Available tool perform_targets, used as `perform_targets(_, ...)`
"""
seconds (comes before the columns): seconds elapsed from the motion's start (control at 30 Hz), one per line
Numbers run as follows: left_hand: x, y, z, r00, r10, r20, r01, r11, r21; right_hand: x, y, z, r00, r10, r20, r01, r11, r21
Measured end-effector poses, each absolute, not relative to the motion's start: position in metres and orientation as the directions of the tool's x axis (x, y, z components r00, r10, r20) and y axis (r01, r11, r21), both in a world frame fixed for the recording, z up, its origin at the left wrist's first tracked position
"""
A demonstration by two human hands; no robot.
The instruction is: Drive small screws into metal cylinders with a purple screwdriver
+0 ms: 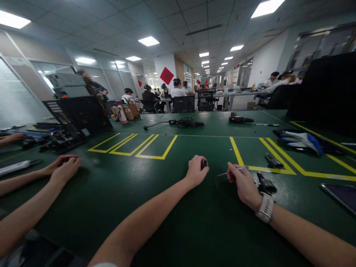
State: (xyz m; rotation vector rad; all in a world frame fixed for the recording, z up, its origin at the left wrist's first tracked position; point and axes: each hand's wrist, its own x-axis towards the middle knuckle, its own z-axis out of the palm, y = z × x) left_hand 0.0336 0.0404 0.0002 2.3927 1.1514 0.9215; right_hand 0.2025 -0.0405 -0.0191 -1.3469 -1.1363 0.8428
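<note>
My left hand (196, 170) is closed around a small dark cylindrical part (204, 164), its round open end facing right. Most of that part is hidden by my fingers. In my right hand (242, 183) is a thin screwdriver (222, 174) with a purplish handle, its shaft pointing left toward the part without touching it. A tiny black piece (214, 185) lies on the green table (180, 222) between my hands. Beside my right hand lies a dark tubular part (267, 184), and a similar dark tubular part (274, 161) is farther back.
A co-worker's hands (64, 167) are at the left. A cabled tool (186, 122) and a power drill (240, 118) lie at the back. Blue-and-white gloves (302, 141) and a phone (340, 196) are at the right. Yellow tape (155, 157) marks the tabletop.
</note>
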Motion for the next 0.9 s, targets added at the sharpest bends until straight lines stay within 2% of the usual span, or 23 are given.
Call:
perform_targets(0.13,0.034,0.037,0.002,0.368,0.793,0.486,0.602,-0.601,0.525,0.197,-0.042,-0.020,0.170,0.958,0.232,0.332,0.166,-0.929)
perform_targets(0.27,0.029,0.037,0.001,0.247,0.800,0.546,0.617,-0.565,0.549,0.191,-0.046,-0.018,-0.063,0.953,0.297,0.520,0.286,-0.805)
perform_targets(0.37,0.021,0.031,-0.002,0.201,0.804,0.560,0.602,-0.552,0.577,0.188,-0.050,-0.013,-0.215,0.927,0.308,0.582,0.375,-0.722)
perform_targets(0.43,0.014,0.022,-0.004,0.199,0.807,0.556,0.560,-0.559,0.611,0.187,-0.054,-0.008,-0.294,0.904,0.311,0.588,0.428,-0.687)
perform_targets(0.53,0.002,0.007,-0.007,0.213,0.831,0.514,0.395,-0.554,0.733,0.181,-0.063,-0.002,-0.375,0.873,0.311,0.563,0.481,-0.671)
perform_targets(0.7,-0.007,-0.006,-0.004,0.167,0.911,0.376,0.146,-0.400,0.905,0.168,-0.079,0.006,-0.462,0.838,0.291,0.470,0.510,-0.721)
perform_targets(0.8,-0.005,-0.005,-0.003,0.180,0.933,0.311,0.053,-0.325,0.944,0.165,-0.084,0.011,-0.445,0.845,0.296,0.393,0.481,-0.783)
perform_targets(0.9,-0.005,-0.002,-0.003,0.194,0.942,0.272,0.002,-0.278,0.961,0.168,-0.081,0.015,-0.315,0.899,0.305,0.314,0.402,-0.860)
